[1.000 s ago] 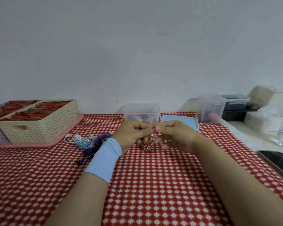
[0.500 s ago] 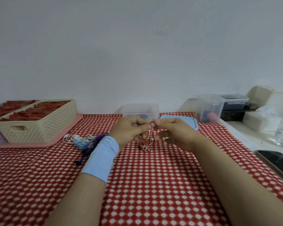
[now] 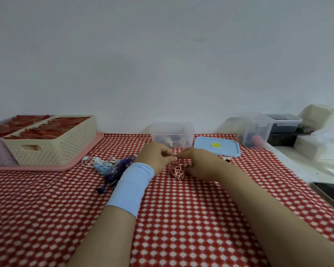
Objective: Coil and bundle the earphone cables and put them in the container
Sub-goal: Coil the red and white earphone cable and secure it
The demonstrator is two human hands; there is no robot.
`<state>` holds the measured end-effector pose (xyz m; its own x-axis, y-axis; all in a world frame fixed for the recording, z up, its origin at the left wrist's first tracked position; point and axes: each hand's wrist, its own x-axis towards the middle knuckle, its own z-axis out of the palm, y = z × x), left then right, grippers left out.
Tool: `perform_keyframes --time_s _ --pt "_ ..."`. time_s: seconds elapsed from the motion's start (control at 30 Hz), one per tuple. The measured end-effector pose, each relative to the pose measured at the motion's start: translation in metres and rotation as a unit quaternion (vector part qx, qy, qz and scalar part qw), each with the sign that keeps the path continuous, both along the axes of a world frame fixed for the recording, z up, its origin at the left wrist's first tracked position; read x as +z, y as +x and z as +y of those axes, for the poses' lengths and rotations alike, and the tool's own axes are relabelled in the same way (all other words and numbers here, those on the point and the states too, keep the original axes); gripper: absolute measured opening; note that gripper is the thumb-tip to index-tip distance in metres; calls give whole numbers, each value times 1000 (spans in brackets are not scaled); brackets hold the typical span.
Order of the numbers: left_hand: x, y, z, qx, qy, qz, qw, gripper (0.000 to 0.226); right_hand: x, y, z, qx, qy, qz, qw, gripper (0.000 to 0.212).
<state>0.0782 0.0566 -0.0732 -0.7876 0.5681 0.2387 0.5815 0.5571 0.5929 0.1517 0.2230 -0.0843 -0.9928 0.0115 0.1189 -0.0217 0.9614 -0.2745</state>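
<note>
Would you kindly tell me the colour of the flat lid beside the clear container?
The flat plastic lid is light blue with a yellow sticker; head view.

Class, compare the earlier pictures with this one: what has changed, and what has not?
The left hand and right hand have sunk a little, lowering the pink cable bundle towards the tablecloth; both keep pinching it. Nothing was let go. The loose cables, container and blue lid stayed put.
</note>
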Motion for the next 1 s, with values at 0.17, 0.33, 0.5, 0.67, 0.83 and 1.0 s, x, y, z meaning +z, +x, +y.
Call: perform_keyframes --time_s 0.17,0.33,0.5,0.67,0.83,1.0 --pt "-4 -5 5 50 35 -40 997 13 5 -14 -9 -4 24 -20 1000 35" --pt "0 -8 4 21 36 -52 998 33 7 -19 -3 -54 -70 12 996 15" --pt "26 -16 8 -24 -3 -45 999 44 35 -26 8 -92 -158 57 981 2" --pt "73 -43 20 -6 52 -8 999 37 78 -52 19 -105 -189 113 970 5" --pt "84 -83 35 -13 49 9 999 31 93 -93 27 -109 -147 126 975 6" --pt "68 -119 42 -5 -3 -1 1000 33 72 -139 30 -119 -110 97 982 10"
